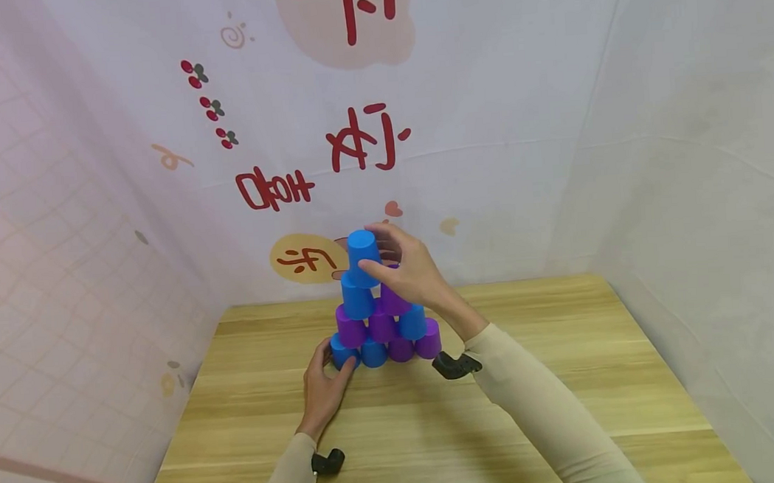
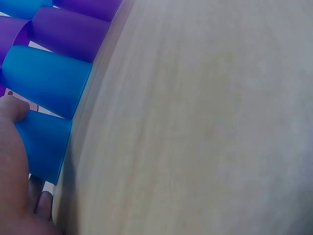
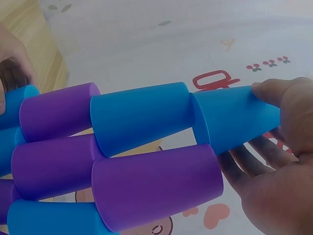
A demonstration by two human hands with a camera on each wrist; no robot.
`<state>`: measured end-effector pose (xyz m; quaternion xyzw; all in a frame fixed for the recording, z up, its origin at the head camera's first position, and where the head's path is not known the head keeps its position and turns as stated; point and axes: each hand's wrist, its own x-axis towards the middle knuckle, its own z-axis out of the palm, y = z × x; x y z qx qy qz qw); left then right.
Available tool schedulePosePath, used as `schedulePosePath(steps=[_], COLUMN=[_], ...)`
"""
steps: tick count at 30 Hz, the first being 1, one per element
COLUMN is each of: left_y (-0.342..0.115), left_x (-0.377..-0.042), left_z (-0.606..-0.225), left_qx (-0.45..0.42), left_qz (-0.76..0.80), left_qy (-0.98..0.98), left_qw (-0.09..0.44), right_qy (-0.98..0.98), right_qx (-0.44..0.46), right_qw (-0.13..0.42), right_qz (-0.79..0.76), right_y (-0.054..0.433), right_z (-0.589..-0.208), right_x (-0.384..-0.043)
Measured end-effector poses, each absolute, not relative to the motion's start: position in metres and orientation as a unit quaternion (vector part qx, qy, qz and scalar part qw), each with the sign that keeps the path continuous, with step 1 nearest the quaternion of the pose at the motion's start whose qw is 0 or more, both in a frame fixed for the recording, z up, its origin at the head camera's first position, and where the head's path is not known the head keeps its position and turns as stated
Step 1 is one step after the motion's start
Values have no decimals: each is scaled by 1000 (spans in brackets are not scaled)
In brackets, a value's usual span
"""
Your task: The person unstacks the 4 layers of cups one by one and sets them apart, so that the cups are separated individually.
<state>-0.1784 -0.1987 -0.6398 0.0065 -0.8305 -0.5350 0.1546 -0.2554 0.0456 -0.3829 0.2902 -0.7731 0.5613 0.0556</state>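
Note:
A pyramid of upside-down blue and purple cups stands on the wooden table. At its peak is a blue cup [image 1: 362, 252], which my right hand [image 1: 414, 269] holds between thumb and fingers. In the right wrist view this top cup [image 3: 230, 117] meets the blue cup [image 3: 142, 115] and the purple cup [image 3: 159, 186] of the row below. Down at the base, my left hand [image 1: 324, 388] curls around the leftmost blue cup [image 1: 343, 353], thumb on the near side. The left wrist view shows that cup [image 2: 46, 147] beside another blue cup [image 2: 46, 78]. My right hand partly hides the second row's purple cup.
The wooden table [image 1: 274, 470] stretches in front of the pyramid and to both sides. A white cloth backdrop [image 1: 499, 116] with red characters and drawings hangs close behind. Cloth walls rise at the left and right.

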Motion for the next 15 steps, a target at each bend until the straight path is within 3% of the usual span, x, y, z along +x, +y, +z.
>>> schedulePosePath(steps=[6, 15], left_y=[-200, -201], left_x=[-178, -178], left_z=[-639, -642], left_qx=[10, -1], left_qz=[-537, -533], left_qy=[-831, -831], left_qw=[147, 156], right_qy=[-768, -745], right_qx=[289, 299], right_qw=[63, 119], right_qz=[569, 585], right_y=[46, 57], right_z=[-382, -374], right_x=[-254, -245])
